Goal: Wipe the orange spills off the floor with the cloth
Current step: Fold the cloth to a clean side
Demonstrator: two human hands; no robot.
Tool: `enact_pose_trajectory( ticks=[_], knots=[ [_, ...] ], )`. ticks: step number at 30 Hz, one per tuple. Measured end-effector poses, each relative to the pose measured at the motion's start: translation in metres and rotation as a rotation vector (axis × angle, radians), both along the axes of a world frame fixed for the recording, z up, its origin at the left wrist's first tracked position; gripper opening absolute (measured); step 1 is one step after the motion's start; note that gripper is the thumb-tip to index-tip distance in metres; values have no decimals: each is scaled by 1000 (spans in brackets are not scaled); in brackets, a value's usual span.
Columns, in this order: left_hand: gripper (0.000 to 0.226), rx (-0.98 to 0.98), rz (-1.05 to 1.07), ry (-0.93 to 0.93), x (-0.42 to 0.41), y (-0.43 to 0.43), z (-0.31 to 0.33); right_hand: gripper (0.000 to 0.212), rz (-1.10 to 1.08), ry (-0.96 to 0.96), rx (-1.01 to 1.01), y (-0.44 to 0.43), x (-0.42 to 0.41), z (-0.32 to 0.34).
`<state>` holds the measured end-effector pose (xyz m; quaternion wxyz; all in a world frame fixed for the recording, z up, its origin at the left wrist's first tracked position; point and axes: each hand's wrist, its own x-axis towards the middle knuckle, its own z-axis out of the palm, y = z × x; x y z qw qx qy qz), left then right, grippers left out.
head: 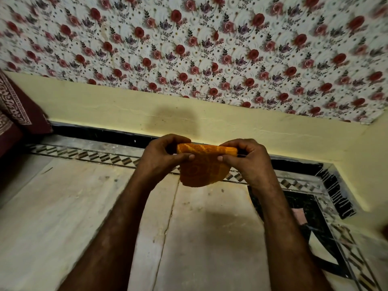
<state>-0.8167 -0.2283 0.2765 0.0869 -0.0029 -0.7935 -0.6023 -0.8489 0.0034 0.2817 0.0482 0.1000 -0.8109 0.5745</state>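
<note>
Centre frame, our left hand point(165, 158) and right hand point(248, 162) pinch the folded cloth point(201, 172) by its top edge; we want a flat pad before wiping.

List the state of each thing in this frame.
cloth: folded, held up off the floor.
left hand: grips the cloth's left end.
right hand: grips the cloth's right end.
floor: pale slabs, no orange spill visible.
</note>
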Motion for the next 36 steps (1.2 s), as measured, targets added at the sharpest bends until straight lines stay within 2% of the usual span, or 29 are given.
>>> enact_pose_trajectory(
  ticks=[2,5,9,12,15,18,20,22,24,26,27,32,34,36],
  knots=[
    [35,-39,1,22,0,0,5,22,-13,10,37,1,1,3],
    [23,-133,18,94,-2,2,12,15,34,-54,-108,0,6,7],
    [23,44,-62,88,1,8,19,15,13,-110,-346,-9,14,21],
    [19,132,-48,102,2,16,24,38,54,-230,-523,-13,18,26],
    [19,128,18,126,-1,19,26,56,115,-380,-534,-23,25,13],
    [27,113,89,88,-3,14,22,52,110,-417,-561,-35,30,-2],
    [41,220,84,4,-3,10,19,48,95,-397,-611,-38,28,-1],
    [61,317,13,-149,-3,5,14,47,73,-372,-671,-37,22,3],
    [65,250,-120,-243,-2,3,3,49,55,-354,-728,-35,15,7],
    [49,201,-202,-235,0,7,-7,50,40,-337,-725,-33,9,12],
    [45,254,-201,-226,-1,9,-8,51,36,-333,-712,-32,5,12],
    [48,721,-233,-272,-2,19,3,52,68,-333,-683,-22,-2,12],
    [51,877,-235,-314,-2,23,1,51,78,-322,-575,-20,-2,12],
    [51,974,-227,-334,-4,27,-4,69,35,-253,-302,-21,-3,10]
  ],
)
